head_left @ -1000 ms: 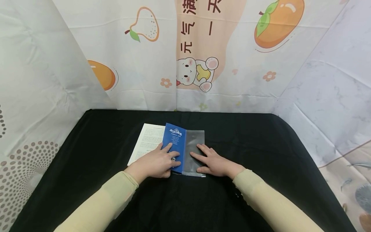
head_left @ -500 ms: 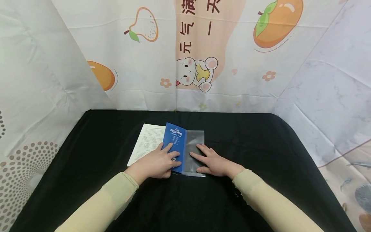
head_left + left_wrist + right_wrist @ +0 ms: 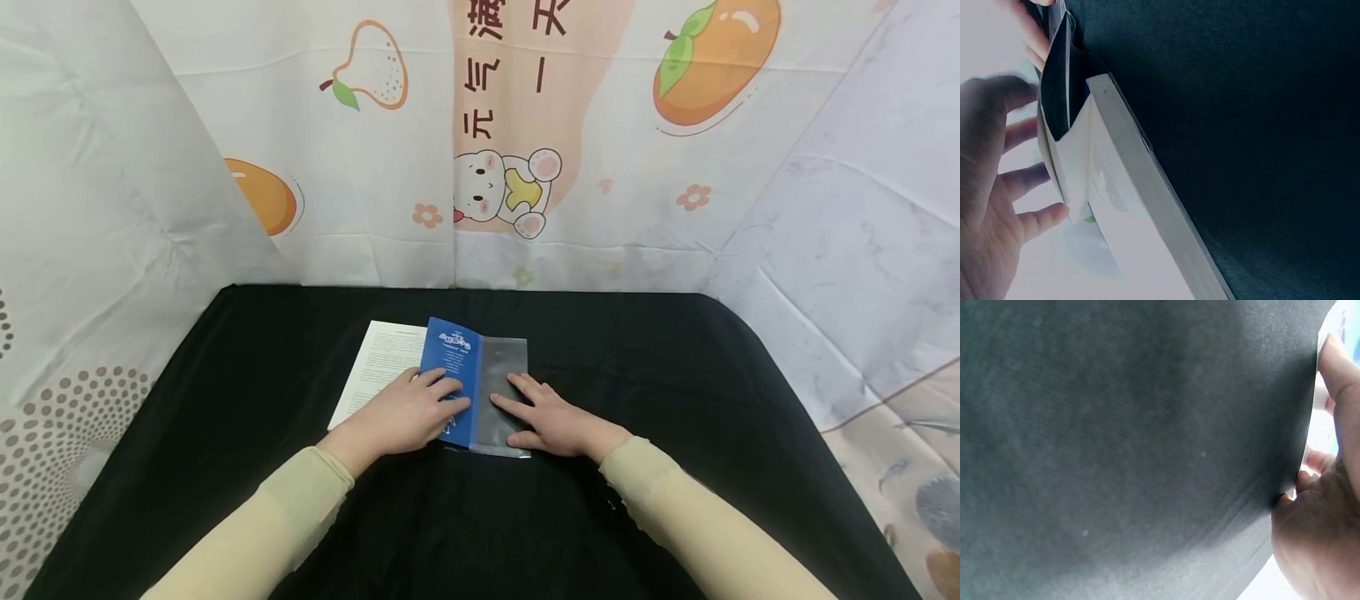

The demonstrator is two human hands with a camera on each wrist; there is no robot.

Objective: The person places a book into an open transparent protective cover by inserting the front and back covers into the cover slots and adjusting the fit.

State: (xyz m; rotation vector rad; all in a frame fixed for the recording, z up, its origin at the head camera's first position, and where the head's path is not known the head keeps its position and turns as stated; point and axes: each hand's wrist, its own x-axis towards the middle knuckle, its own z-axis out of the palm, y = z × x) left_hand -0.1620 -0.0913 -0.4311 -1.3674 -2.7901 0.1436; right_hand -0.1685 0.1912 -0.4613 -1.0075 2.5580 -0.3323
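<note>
An open book (image 3: 386, 362) with a printed white page lies on the black cloth, its page block seen edge-on in the left wrist view. Its blue cover flap (image 3: 452, 358) leans to the right of the page, and a clear plastic book cover (image 3: 498, 358) spreads out beyond that. My left hand (image 3: 401, 412) touches the blue flap with loosely bent fingers. From the left wrist, the flap and plastic bow away from the page block, making a gap. Spread over the clear plastic, my right hand (image 3: 562, 423) presses it down on the cloth.
Black cloth (image 3: 637, 358) covers the whole table. A white curtain (image 3: 360, 183) with fruit and bear prints hangs behind its far edge, and pale sheets (image 3: 840, 250) hang at both sides.
My left hand has lifted slightly off its pressed position; its fingers bend more and its thumb no longer shows at the lower edge. The right hand, book and plastic stay in place.
</note>
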